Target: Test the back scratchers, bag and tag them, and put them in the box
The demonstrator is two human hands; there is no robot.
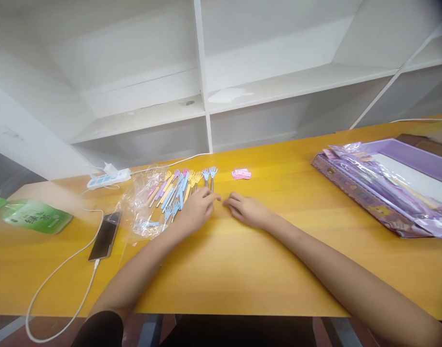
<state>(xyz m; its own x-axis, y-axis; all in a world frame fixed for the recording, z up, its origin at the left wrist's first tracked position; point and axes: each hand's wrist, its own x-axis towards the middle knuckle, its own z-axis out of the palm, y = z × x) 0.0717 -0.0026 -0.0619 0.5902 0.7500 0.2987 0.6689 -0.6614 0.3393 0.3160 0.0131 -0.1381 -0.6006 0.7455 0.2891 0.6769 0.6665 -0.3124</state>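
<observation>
My left hand [199, 209] is over the table with its fingers curled, covering the lower shafts of two blue hand-shaped back scratchers [209, 173]. Whether it grips them is hidden. Close by on the right, my right hand [247, 210] has its fingers bent and pressed together, tips toward the left hand. Anything between those fingertips is too small to make out. Beside my left hand lies a pile of back scratchers [175, 190] in blue, yellow, purple and pink, partly on a clear plastic bag [128, 197]. Small pink cards [241, 174] sit beyond the hands.
A purple box [372, 205] on the right holds plastic-wrapped items. To the left are a phone [105, 236] on a white cable, a green-labelled bottle [36, 215] on its side and a power strip [108, 179]. White shelves [206, 111] stand behind the table.
</observation>
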